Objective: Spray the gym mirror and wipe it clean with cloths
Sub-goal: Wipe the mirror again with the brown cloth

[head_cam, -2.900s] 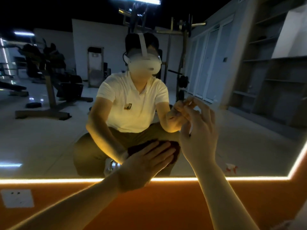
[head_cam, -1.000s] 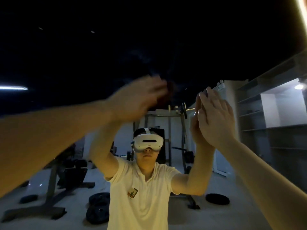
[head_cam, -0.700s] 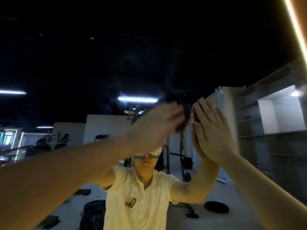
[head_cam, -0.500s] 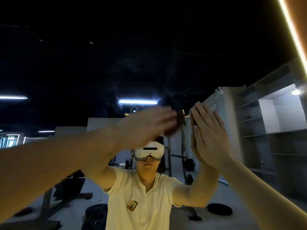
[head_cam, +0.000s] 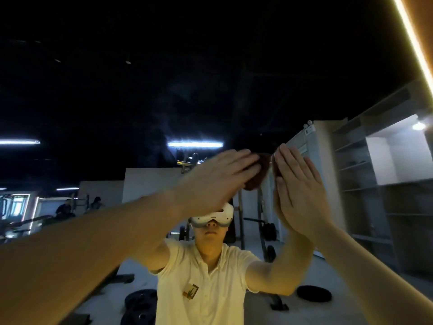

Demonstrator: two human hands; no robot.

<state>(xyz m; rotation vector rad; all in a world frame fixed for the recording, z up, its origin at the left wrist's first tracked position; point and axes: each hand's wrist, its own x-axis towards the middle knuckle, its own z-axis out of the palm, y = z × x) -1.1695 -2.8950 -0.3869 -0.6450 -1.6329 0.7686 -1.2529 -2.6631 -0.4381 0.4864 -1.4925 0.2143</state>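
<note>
Since half a second ago the dark cloth (head_cam: 256, 178) is carried rightward across the mirror (head_cam: 145, 85) under the left hand (head_cam: 220, 179), almost to the right hand (head_cam: 298, 193). Upper glass is judged mid-wipe; haze is seen above. Left grip: fingers flat, cloth pressed, not clutched. Right grip: flat on glass, nothing seen held. Counted: two hands, one mirror, one cloth; a second is not made out.

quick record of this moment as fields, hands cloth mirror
mirror: faint haze in its dark upper part
light strip: lit, along the mirror's right edge
cloth: dark red, mostly hidden under the left hand
left hand: flat, fingers straight, pressing the cloth on the mirror
right hand: flat, fingers straight, against the glass beside the cloth
</note>
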